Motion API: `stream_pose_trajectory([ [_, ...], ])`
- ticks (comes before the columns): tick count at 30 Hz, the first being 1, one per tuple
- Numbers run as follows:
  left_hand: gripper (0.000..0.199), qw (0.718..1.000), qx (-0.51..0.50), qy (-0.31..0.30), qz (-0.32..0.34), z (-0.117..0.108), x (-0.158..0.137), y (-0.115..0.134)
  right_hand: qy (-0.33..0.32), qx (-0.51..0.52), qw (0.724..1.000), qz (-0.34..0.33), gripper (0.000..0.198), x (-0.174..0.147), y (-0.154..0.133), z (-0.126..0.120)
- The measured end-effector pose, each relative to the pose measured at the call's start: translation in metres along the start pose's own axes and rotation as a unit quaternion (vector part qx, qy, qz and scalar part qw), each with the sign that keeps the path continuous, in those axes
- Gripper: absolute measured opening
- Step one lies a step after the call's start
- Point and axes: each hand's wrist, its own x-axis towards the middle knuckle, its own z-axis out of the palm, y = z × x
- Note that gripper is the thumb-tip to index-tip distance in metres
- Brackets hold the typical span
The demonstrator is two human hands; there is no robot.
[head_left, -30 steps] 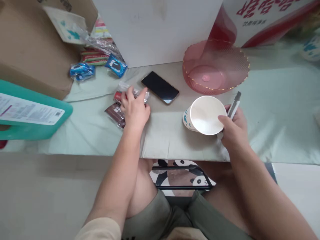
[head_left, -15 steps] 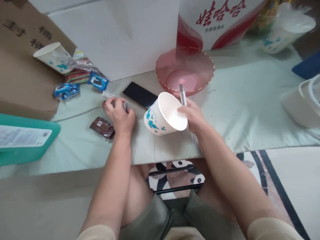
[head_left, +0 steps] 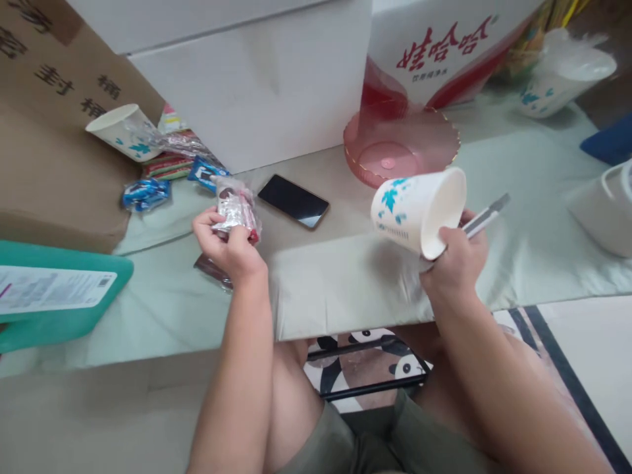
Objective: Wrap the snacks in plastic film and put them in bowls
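A small silvery snack packet [head_left: 236,209] with some red on it is gripped in my left hand [head_left: 230,247], raised off the cloth. My right hand [head_left: 457,257] holds a white paper cup [head_left: 407,214] with blue leaf prints, tipped on its side, its mouth toward the right. The same hand also keeps a utility knife [head_left: 486,216] between its fingers, blade end pointing up and right. Partly behind my left hand lies a brown wrapped packet [head_left: 213,271]. A black phone [head_left: 293,201] rests on the table between my hands.
Behind the cup stands a pink ribbed bowl [head_left: 353,148]. On the left are blue snack packets [head_left: 147,195], another paper cup [head_left: 118,131], a cardboard box [head_left: 64,158] and a green jug [head_left: 111,276]. White boxes [head_left: 257,92] line the back; a white bin [head_left: 605,204] stands right.
My left hand has lifted the silvery packet from the table. My right hand has moved right with the cup and knife, and the cup has tipped further over. The view has shifted slightly.
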Motion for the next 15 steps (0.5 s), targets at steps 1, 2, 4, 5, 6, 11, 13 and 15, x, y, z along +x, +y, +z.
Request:
stream_pose_trajectory([
  [1, 0.039, 0.996, -0.076, 0.027, -0.025, 0.003, 0.001, 0.001, -0.027, -0.006, 1.000, -0.015, 0.036, -0.010, -0.002, -0.001],
  [2, 0.041, 0.988, -0.142, 0.042, -0.054, 0.006, 0.002, 0.002, -0.055, -0.017, 0.998, -0.028, 0.034, -0.020, -0.004, -0.001],
  [4, 0.042, 0.966, -0.228, 0.006, -0.119, 0.009, 0.004, 0.003, -0.112, -0.051, 0.991, -0.048, 0.031, -0.034, -0.010, 0.007],
  [5, 0.043, 0.955, -0.255, -0.017, -0.148, 0.010, 0.006, 0.004, -0.138, -0.069, 0.986, -0.059, 0.031, -0.038, -0.015, 0.016],
  [6, 0.043, 0.946, -0.272, -0.036, -0.171, 0.009, 0.008, 0.005, -0.161, -0.084, 0.981, -0.069, 0.030, -0.038, -0.020, 0.029],
  [11, 0.046, 0.922, -0.316, -0.046, -0.219, -0.006, 0.022, 0.011, -0.227, -0.101, 0.966, -0.066, 0.030, -0.007, -0.036, 0.120],
  [13, 0.047, 0.913, -0.332, -0.040, -0.234, -0.013, 0.028, 0.012, -0.243, -0.112, 0.963, -0.041, 0.029, 0.006, -0.035, 0.154],
  [15, 0.046, 0.913, -0.333, -0.038, -0.234, -0.017, 0.032, 0.011, -0.245, -0.118, 0.962, -0.024, 0.030, 0.009, -0.032, 0.174],
])
